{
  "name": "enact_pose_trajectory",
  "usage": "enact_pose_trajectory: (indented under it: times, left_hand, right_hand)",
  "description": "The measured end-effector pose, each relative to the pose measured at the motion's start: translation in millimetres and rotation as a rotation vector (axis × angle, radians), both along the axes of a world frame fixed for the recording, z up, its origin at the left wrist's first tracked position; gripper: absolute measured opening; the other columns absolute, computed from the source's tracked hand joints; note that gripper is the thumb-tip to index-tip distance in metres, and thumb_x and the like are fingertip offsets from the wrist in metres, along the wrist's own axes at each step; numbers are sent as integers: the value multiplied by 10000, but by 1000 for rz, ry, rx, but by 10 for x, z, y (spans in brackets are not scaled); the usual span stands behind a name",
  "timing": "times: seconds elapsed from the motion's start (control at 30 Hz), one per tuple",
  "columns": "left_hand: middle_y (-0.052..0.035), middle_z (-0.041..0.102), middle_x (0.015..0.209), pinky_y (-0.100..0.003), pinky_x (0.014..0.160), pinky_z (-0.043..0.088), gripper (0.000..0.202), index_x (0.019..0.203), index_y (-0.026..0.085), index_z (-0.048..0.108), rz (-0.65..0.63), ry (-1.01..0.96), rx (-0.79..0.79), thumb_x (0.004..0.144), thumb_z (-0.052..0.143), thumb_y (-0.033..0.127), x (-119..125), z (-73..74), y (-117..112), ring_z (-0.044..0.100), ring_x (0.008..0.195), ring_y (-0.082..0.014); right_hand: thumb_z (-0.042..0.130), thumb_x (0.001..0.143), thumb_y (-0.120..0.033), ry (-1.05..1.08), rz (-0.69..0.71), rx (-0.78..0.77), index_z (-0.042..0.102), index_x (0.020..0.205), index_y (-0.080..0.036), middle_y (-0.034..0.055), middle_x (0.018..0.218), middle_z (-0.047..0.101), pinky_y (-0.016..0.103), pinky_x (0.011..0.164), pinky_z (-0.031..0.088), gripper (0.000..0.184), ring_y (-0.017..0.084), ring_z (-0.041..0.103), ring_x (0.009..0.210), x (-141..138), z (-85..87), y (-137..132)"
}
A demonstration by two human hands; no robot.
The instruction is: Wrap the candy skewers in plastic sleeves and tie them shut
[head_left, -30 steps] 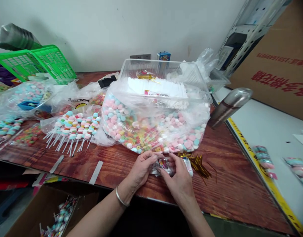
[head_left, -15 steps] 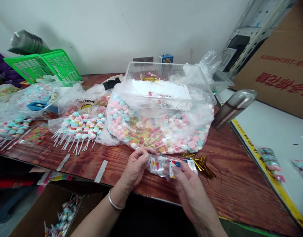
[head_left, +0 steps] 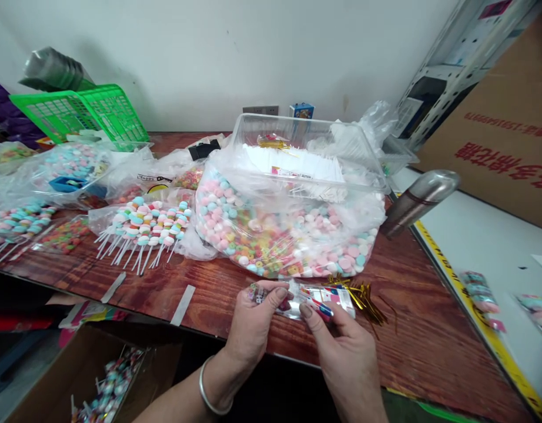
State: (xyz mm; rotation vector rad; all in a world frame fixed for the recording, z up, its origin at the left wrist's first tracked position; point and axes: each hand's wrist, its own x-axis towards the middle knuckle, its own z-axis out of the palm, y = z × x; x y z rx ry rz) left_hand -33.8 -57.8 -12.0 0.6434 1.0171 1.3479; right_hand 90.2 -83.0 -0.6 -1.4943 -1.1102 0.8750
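Note:
My left hand (head_left: pixel 253 320) pinches one end of a small clear printed packet (head_left: pixel 317 296) just above the wooden table (head_left: pixel 412 346). My right hand (head_left: pixel 341 346) grips the same packet from below, thumb on top. Both hands are closed on it. Right beside the packet lies a bunch of gold twist ties (head_left: pixel 363 294). Just behind my hands sits a big clear bag of pastel candies (head_left: pixel 288 235).
A clear plastic tub (head_left: pixel 297 132) stands behind the candy bag. Candy skewers (head_left: pixel 143 226) lie at the left with more candy bags and a green basket (head_left: pixel 81 111). A steel flask (head_left: pixel 416 200) leans at right. A cardboard box (head_left: pixel 90 376) of lollipops sits below the table edge.
The two hands have turned and shifted the packet slightly lower and to the right; the left fingers now pinch its left end. The view has drifted a little.

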Motion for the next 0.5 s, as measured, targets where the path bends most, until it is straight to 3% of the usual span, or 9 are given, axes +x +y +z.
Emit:
enact_pose_trajectory:
  times: [0.13, 0.23, 0.33, 0.4, 0.5]
  left_hand:
    - [37, 539, 538, -198, 557, 395, 315, 579, 141, 566, 23, -134, -48, 650, 824, 307, -27, -62, 81, 471, 531, -66]
    - [54, 505, 576, -194, 531, 386, 346, 621, 150, 528, 84, -322, -109, 641, 833, 311, -24, -126, 126, 439, 526, -56]
    - [58, 511, 636, -192, 524, 394, 371, 707, 156, 538, 189, -417, -180, 589, 868, 277, -13, -155, 153, 451, 547, -56]
    - [56, 510, 648, -192, 521, 395, 383, 723, 158, 534, 208, -429, -191, 580, 873, 266, -7, -160, 155, 457, 556, -59]
    - [52, 497, 631, -201, 549, 405, 353, 684, 158, 523, 153, -407, -132, 627, 846, 288, 0, -161, 138, 453, 563, -64]
  right_hand:
    - [573, 842, -479, -198, 77, 51, 631, 561, -175, -11, 503, 549, 236, 476, 403, 418, 136, 507, 488, 27, 2, -23]
    - [453, 923, -472, -274, 34, 144, 682, 774, -183, 1, 626, 584, 257, 573, 441, 398, 157, 556, 591, 80, 4, -57]
    - [447, 938, -451, -359, -39, 325, 630, 1062, -195, 60, 954, 623, 331, 823, 458, 339, 208, 595, 895, 98, 28, -100]
    - [479, 933, -422, -403, -34, 408, 601, 1097, -196, 83, 1082, 589, 364, 924, 422, 305, 221, 559, 1027, 69, 46, -114]
    - [497, 939, -363, -422, 23, 415, 606, 1068, -208, 75, 1115, 576, 345, 945, 416, 230, 201, 543, 1069, -4, 52, -90]
